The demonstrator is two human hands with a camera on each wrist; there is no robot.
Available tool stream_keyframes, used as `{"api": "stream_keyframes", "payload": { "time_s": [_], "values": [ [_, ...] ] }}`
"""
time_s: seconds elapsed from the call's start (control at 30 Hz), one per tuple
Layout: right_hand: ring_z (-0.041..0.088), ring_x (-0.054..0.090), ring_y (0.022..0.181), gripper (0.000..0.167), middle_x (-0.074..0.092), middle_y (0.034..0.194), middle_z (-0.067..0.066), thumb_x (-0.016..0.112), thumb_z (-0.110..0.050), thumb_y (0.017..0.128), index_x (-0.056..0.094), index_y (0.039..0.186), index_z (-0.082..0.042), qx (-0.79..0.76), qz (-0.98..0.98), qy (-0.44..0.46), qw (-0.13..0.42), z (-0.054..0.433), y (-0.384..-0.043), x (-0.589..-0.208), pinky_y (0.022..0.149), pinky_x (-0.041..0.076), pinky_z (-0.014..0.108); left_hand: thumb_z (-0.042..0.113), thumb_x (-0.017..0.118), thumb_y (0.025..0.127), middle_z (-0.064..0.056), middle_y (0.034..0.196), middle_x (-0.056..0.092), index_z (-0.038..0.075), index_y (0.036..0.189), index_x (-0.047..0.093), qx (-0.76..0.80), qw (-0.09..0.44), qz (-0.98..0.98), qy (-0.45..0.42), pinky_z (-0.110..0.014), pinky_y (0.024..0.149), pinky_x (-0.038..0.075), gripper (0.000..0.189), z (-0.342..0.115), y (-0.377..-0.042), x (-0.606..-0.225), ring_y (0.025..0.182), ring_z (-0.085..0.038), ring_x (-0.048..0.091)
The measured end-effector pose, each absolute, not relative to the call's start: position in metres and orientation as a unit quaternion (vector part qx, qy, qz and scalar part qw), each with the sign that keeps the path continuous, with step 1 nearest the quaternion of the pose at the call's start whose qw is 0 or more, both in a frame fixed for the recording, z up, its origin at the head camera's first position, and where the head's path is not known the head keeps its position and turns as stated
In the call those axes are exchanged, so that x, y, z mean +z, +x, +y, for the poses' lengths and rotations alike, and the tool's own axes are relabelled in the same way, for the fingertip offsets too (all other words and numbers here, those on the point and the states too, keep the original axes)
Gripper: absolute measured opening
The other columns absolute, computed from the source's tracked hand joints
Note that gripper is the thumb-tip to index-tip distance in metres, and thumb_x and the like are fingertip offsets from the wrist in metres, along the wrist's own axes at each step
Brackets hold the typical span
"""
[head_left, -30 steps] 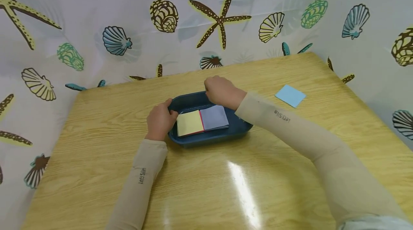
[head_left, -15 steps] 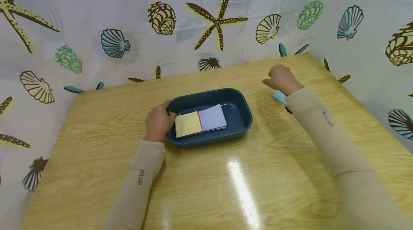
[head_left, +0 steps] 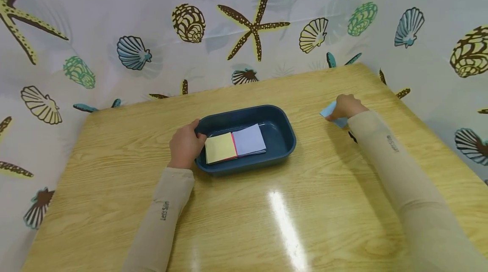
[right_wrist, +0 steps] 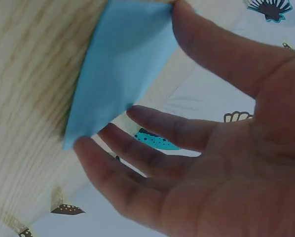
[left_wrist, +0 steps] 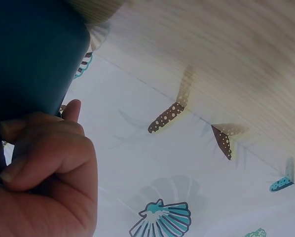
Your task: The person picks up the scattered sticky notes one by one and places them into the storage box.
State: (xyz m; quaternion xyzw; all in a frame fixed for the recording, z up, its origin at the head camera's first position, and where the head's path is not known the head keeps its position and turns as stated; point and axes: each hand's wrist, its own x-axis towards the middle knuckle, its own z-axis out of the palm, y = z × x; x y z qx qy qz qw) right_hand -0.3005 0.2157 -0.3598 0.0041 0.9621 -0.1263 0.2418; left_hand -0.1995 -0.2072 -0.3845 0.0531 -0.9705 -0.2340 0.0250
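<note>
My left hand grips the left end of a dark blue plastic tray, with the thumb over its rim. In the left wrist view the curled fingers lie against the tray's outside wall. Inside the tray, a yellow sticky note pad and a lavender one lie side by side, with pink-red paper showing at their edges. To the right, my right hand holds a light blue sticky note pad by its edges, thumb on one side and fingers on another.
Both hands work on a light wood table. A white curtain printed with shells and starfish hangs along the back and sides. A streak of light reflects off the tabletop in front of the tray.
My right hand has moved from above the tray's far rim rightward, then down onto the blue sticky note pad. The left hand has kept its hold on the tray.
</note>
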Motion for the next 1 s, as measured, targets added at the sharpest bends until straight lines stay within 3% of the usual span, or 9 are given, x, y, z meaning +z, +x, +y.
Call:
{"api": "stream_keyframes", "payload": {
  "time_s": [0.13,0.2,0.3,0.43,0.53,0.63,0.77,1.0],
  "values": [
    [0.053,0.04,0.104,0.075,0.039,0.122,0.044,0.07,-0.036,0.085,0.043,0.125,0.02,-0.129,0.964,0.023,0.233,0.22,-0.3,-0.359,0.093,0.034,0.062,0.006,0.052,0.086,0.002,0.048,0.029,0.007,0.14,0.05,-0.234,0.027,-0.971,0.05,-0.026,0.043,0.018,0.054,-0.207,-0.199,-0.384,0.042,-0.012,0.022],
    [0.043,0.042,0.095,0.072,0.045,0.116,0.039,0.072,-0.039,0.083,0.046,0.116,0.019,-0.14,0.963,0.023,0.229,0.225,-0.301,-0.361,0.088,0.038,0.055,0.006,0.052,0.086,0.002,0.048,0.029,0.007,0.141,0.05,-0.235,0.024,-0.97,0.05,-0.026,0.043,0.018,0.055,-0.207,-0.199,-0.384,0.042,-0.012,0.022],
    [0.036,0.041,0.09,0.074,0.047,0.117,0.038,0.072,-0.04,0.083,0.046,0.115,0.021,-0.155,0.961,0.015,0.227,0.232,-0.302,-0.364,0.085,0.039,0.049,0.007,0.051,0.086,0.002,0.048,0.029,0.007,0.141,0.049,-0.238,0.021,-0.97,0.048,-0.026,0.043,0.018,0.055,-0.206,-0.2,-0.384,0.042,-0.012,0.022],
    [0.044,0.049,0.103,0.072,0.045,0.123,0.041,0.069,-0.031,0.087,0.042,0.122,0.026,-0.17,0.963,0.017,0.208,0.234,-0.303,-0.366,0.091,0.043,0.051,0.007,0.051,0.087,0.002,0.048,0.029,0.007,0.142,0.049,-0.237,0.017,-0.97,0.049,-0.026,0.043,0.018,0.055,-0.207,-0.2,-0.385,0.043,-0.011,0.021],
    [0.049,0.05,0.11,0.058,0.047,0.124,0.04,0.066,-0.018,0.089,0.045,0.122,0.026,-0.181,0.967,0.016,0.178,0.231,-0.303,-0.363,0.092,0.043,0.054,0.007,0.051,0.087,0.002,0.047,0.03,0.007,0.141,0.049,-0.237,0.02,-0.97,0.051,-0.027,0.043,0.018,0.055,-0.207,-0.201,-0.385,0.043,-0.011,0.022],
    [0.049,0.052,0.105,0.044,0.048,0.122,0.041,0.055,-0.005,0.089,0.048,0.12,0.025,-0.191,0.971,0.005,0.147,0.225,-0.304,-0.358,0.088,0.046,0.052,0.007,0.051,0.086,0.002,0.048,0.03,0.006,0.141,0.049,-0.239,0.021,-0.969,0.05,-0.027,0.043,0.018,0.055,-0.208,-0.201,-0.384,0.042,-0.012,0.022],
    [0.049,0.051,0.103,0.038,0.048,0.12,0.04,0.043,0.001,0.087,0.049,0.119,0.022,-0.212,0.97,-0.003,0.12,0.214,-0.303,-0.345,0.085,0.045,0.052,0.007,0.052,0.087,0.002,0.048,0.031,0.006,0.141,0.049,-0.243,0.016,-0.969,0.047,-0.026,0.042,0.019,0.055,-0.208,-0.2,-0.383,0.042,-0.012,0.023],
    [0.046,0.055,0.096,0.031,0.054,0.112,0.035,0.046,-0.001,0.091,0.056,0.115,0.015,-0.254,0.966,-0.027,0.045,0.182,-0.298,-0.309,0.079,0.047,0.05,0.008,0.053,0.087,0.001,0.048,0.033,0.006,0.141,0.05,-0.246,0.024,-0.968,0.046,-0.027,0.042,0.02,0.054,-0.208,-0.199,-0.384,0.042,-0.012,0.026]
  ]
}}
